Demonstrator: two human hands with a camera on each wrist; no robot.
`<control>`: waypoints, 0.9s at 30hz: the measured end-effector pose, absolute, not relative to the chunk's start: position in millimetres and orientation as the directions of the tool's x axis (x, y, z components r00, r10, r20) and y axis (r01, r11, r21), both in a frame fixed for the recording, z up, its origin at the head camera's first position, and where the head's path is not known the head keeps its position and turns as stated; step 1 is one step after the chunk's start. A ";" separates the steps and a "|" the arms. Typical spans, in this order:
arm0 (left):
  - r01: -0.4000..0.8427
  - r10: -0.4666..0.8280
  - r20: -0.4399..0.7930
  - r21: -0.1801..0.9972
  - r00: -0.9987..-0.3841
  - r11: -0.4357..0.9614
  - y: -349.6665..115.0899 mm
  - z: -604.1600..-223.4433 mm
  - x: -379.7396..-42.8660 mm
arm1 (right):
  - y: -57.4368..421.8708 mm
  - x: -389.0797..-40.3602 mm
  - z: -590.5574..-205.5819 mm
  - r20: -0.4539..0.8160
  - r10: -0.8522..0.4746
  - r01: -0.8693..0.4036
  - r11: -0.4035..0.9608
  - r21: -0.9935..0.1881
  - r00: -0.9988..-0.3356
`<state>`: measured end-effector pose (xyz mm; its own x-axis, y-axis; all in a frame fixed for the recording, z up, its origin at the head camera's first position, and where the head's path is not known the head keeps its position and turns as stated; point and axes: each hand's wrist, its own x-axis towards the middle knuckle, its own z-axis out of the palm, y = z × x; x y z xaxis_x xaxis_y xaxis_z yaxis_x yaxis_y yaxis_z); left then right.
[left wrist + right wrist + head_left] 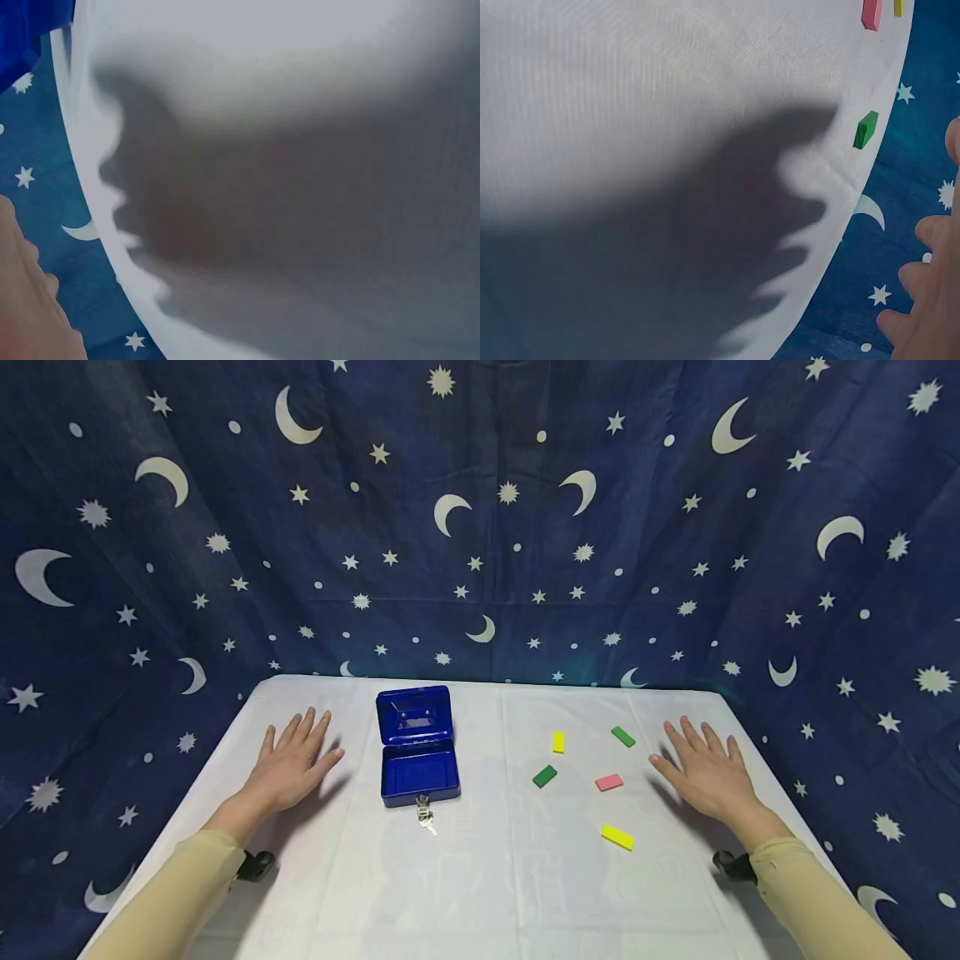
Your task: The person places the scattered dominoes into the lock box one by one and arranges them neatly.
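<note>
My left hand [288, 770] is spread, palm down, over the left side of the table, holding nothing. To its right stands a blue metal cash box [420, 772] with its lid [414, 715] raised and a small set of keys [425, 817] hanging at its front. On the right side my right hand [708, 774] is spread too, with nothing in it. Left of that hand lie small blocks: a pink one [609, 782], a green one [622, 737], a darker green one [544, 776], a yellow one [558, 742] and a nearer yellow one [617, 837].
A white cloth covers the table [495, 893]. Dark blue curtain [510, 552] with moons and stars hangs behind it and along both sides. Each wrist wears a small black camera, one at the left sleeve [176, 881] and one at the right sleeve [810, 885].
</note>
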<state>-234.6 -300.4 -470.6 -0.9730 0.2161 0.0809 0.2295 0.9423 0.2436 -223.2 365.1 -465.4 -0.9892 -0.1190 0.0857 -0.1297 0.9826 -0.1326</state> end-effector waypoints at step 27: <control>0.381 0.417 0.099 0.631 -0.903 0.676 -260.0 -479.8 -215.4 | 352.0 -221.0 -469.9 -0.008 -0.161 -0.149 0.926 -0.348 -0.987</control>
<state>-215.4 -260.0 -479.8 -0.9033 0.4174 0.0987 0.3811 0.6755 0.6312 -221.0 352.0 -469.9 -0.9869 -0.1614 -0.0079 -0.1486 0.9257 -0.3480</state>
